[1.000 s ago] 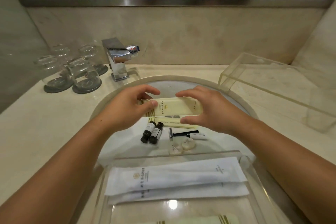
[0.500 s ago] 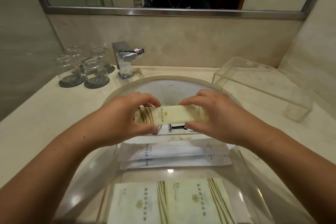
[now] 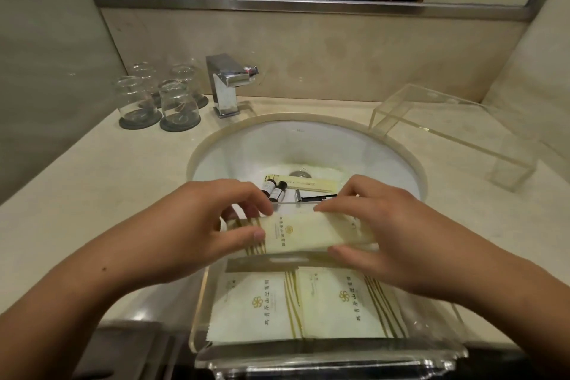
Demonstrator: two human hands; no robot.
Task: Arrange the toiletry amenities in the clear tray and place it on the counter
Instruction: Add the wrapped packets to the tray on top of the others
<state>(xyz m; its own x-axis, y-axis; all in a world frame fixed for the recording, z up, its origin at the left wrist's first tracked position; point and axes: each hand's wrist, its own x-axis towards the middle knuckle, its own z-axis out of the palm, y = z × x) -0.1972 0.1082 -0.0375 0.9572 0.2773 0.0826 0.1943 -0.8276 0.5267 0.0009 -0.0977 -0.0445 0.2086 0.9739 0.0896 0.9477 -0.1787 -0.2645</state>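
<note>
Beige marble counter (image 3: 92,194) is wrapping around a round white sink basin (image 3: 246,148), with a square chrome tap (image 3: 226,83) at its back edge and upturned clear drinking glasses (image 3: 157,99) on dark coasters toward the back left corner. A clear acrylic tray (image 3: 431,345) is sitting across the near rim of the basin, probably so the loose items in the bowl are within easy reach while it is being filled.

Both hands are holding a long cream paper-wrapped amenity packet (image 3: 311,233) level over the tray's far end. The left hand (image 3: 197,231) is pinching its left end between thumb and fingertips, and the right hand (image 3: 391,234) is pinching the right end the same way, a narrow grip at each end that seems meant to keep the packet straight and square to the tray walls as it goes in.

Two flat cream sachets with gold stripes (image 3: 308,302) are lying side by side on the tray floor, filling its near end. In the basin, near the drain, two small dark bottles (image 3: 274,190), a razor (image 3: 311,196) and another long cream packet (image 3: 308,184) are waiting, so the arranging looks about half done. A second clear acrylic piece (image 3: 456,133) is standing on the counter's right side, well apart.
</note>
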